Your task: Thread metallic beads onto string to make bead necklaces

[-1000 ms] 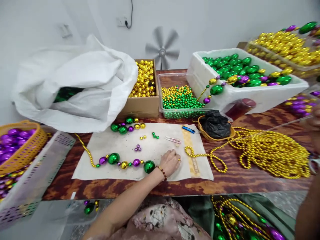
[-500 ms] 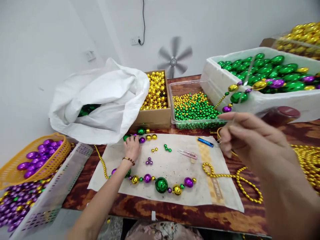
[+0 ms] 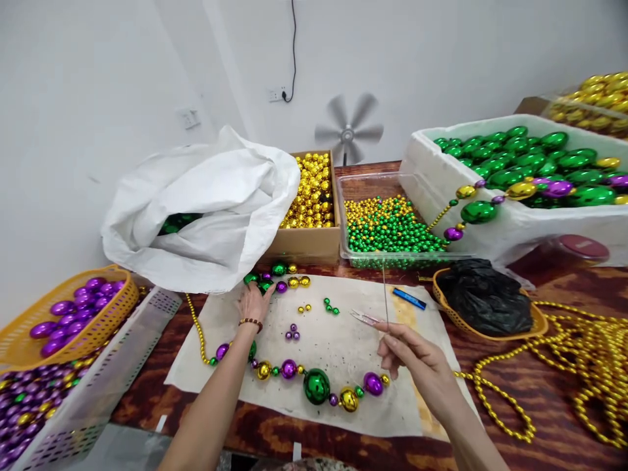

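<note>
Needle-like rod (image 3: pixel 385 294) held upright
My right fingers (image 3: pixel 403 332) pinched it at the cloth's (image 3: pixel 324 337) three o'clock, likely freeing its tip; my left fingers (image 3: pixel 249 296) touched green beads (image 3: pixel 265 286) at ten, grip unclear. The bead strand (image 3: pixel 316 386) lay at six.

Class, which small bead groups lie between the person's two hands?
Purple beads, gold beads and green beads on the cloth, in the head view.

- No text can be read anywhere.
- Red lid (image 3: pixel 583 247), on the tabletop's (image 3: pixel 275 425) right side: faint marks, too blurred to read.
- Yellow print (image 3: pixel 405 313) along the white cloth's (image 3: pixel 338 347) right edge: partly covered, no letters legible.
</note>
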A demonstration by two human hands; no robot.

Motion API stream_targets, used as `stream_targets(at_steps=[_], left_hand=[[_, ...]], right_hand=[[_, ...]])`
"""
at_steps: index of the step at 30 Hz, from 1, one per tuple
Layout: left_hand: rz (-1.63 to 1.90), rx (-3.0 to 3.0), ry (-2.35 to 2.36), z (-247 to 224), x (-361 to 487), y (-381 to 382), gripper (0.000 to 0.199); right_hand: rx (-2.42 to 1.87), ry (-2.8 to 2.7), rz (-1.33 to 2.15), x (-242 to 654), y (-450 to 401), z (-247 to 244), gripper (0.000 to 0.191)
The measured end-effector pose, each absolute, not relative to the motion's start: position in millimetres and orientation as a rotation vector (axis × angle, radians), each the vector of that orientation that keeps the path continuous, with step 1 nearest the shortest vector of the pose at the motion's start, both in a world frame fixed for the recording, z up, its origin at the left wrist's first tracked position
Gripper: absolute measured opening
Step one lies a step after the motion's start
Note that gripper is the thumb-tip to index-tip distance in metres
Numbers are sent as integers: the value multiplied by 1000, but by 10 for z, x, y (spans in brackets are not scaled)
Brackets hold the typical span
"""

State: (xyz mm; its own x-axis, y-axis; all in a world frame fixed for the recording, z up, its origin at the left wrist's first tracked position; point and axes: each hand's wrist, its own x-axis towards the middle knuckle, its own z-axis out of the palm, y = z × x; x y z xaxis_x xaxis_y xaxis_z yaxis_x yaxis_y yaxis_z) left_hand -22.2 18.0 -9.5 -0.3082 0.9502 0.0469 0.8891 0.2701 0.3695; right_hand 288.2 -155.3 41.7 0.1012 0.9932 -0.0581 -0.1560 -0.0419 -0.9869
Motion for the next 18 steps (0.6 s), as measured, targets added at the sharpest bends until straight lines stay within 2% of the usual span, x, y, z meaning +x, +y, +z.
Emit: stream_targets(at_steps=[4, 8, 13, 18], left_hand=[[675, 1581, 2206, -46, -211, 211, 52], [794, 1542, 2030, -3, -226, 121, 47], [1111, 882, 1215, 170, -14, -205, 39], [1070, 389, 802, 461, 304, -358, 30]], right_hand=[[-1203, -1037, 1153, 2945, -1549, 368, 39], [-1238, -1011, 1049, 2914, -1497, 347, 32], [-1247, -1123, 1085, 2600, -1506, 123, 31], [-1230, -1290, 1034, 2260, -1639, -127, 30]])
